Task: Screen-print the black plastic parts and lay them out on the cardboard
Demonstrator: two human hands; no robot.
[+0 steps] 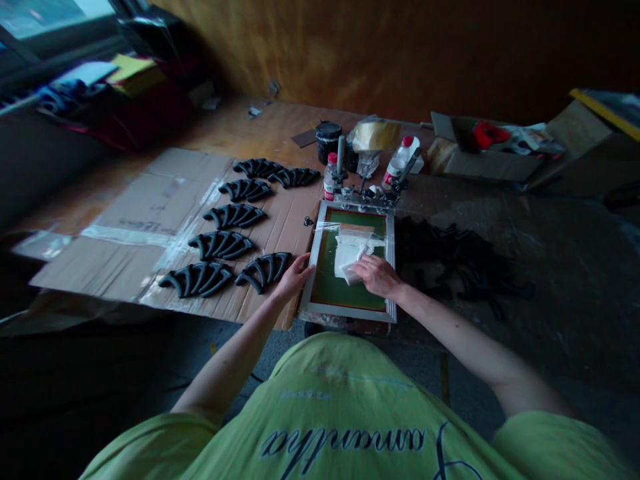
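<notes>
while the person in the green shirt (pixel 350 413) is leaning over the bench, both forearms are reaching forward to a screen frame (pixel 350 309) lying flat just ahead. the left hand (pixel 295 277) is resting at the frame's left rail, near its close corner, fingers loosely spread and touching the metal, closing on nothing. the right hand (pixel 377 275) is lying palm down inside the frame on a white cloth (pixel 350 250), fingers bent over the cloth's near end; whether they are pinching it i cannot tell. the cloth is sitting on the green mesh between the two hands and a little beyond them.

just left of the left hand, black curved pieces (pixel 263 269) are lying in rows on taped cardboard (pixel 100 267), the nearest almost touching the wrist. a dark heap (pixel 460 260) is crowding the frame's right side. behind the frame, a clamp (pixel 367 195) is gripping its far rail, with a red-capped bottle (pixel 330 177), a white bottle (pixel 400 162) and a black jar (pixel 327 137) standing just beyond it.

the frame's long axis is running away from the person, near short rail toward the body, far end at the clamp. the cloth is stretching the same way, from the right hand toward the far half of the mesh.
</notes>
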